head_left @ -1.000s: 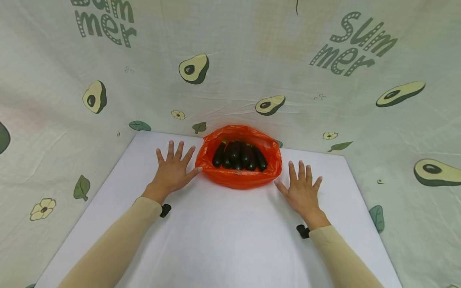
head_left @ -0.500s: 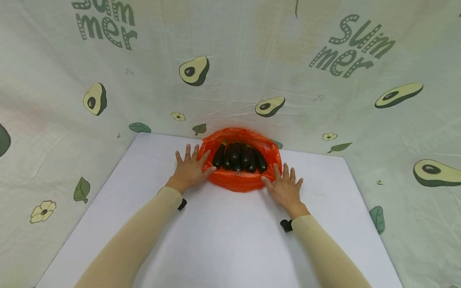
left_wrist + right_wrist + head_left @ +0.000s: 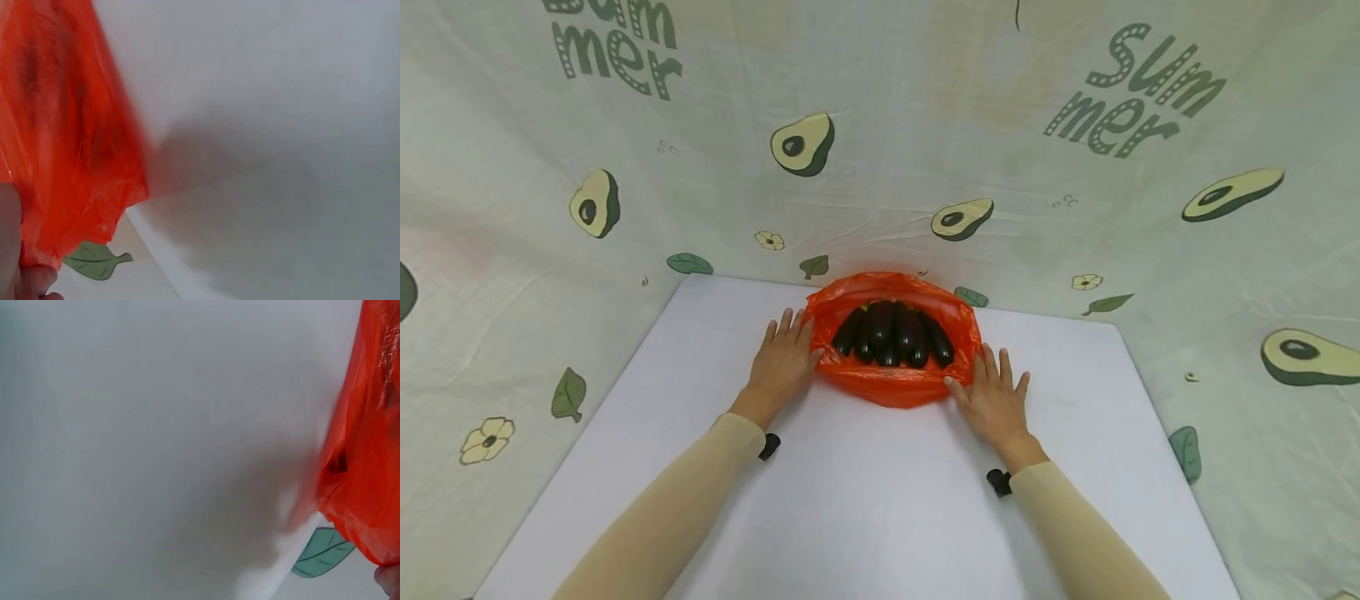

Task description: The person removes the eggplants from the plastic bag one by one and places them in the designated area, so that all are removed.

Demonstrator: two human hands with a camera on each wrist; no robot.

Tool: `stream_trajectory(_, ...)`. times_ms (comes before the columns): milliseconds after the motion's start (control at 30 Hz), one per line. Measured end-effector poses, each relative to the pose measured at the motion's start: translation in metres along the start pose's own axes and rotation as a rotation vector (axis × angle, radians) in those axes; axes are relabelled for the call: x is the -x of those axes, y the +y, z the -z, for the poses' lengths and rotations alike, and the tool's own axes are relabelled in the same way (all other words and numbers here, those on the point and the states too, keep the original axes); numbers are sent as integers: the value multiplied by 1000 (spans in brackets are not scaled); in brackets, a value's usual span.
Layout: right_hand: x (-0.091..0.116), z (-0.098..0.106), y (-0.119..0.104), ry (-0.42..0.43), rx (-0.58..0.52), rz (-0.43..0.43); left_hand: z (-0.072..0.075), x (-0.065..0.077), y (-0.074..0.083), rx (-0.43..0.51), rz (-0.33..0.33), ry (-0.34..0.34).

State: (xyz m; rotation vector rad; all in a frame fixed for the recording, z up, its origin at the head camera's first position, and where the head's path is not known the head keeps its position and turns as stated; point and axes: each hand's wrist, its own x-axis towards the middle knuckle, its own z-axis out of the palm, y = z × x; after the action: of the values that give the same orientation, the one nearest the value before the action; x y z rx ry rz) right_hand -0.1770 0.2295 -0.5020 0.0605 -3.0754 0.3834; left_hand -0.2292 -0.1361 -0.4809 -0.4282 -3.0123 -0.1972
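A red plastic bag (image 3: 891,387) stands with its mouth wide at the back middle of the table. Several dark eggplants (image 3: 880,329) lie side by side inside. My left hand (image 3: 781,367) pinches the bag's left edge between thumb and fingers; in the left wrist view its fingertips (image 3: 39,279) show at the crumpled rim. On the other side, my right hand (image 3: 995,404) rests against the bag's right edge with fingers fairly straight and spread, the thumb on the bag's front. In the right wrist view only a fingertip (image 3: 389,579) shows beside the red plastic.
The bag stands on a white table (image 3: 880,500). Behind and at both sides hangs a pale cloth (image 3: 880,192) printed with avocados, leaves and lettering. A small black device (image 3: 769,446) is at the left wrist, another black device (image 3: 999,482) at the right.
Both hands came inward from beside the bag to its edges. The left fingers drew together on the left edge. The bag shifted slightly left and nearer, the eggplants with it.
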Motion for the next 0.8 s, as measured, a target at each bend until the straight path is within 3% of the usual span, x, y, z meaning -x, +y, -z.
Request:
stream_trajectory(267, 42, 0, -2, 25, 24, 69, 5, 48, -6, 0, -59, 2)
stream_trajectory(533, 82, 3, -5, 51, 53, 130, 10, 93, -13, -31, -113, 50)
stream_trajectory(667, 93, 3, -8, 31, 72, 127, 12, 105, -10, -19, -101, 54)
stream_trajectory(800, 96, 0, -10, 18, 70, 125, 16, 107, -8, 9, -81, 47)
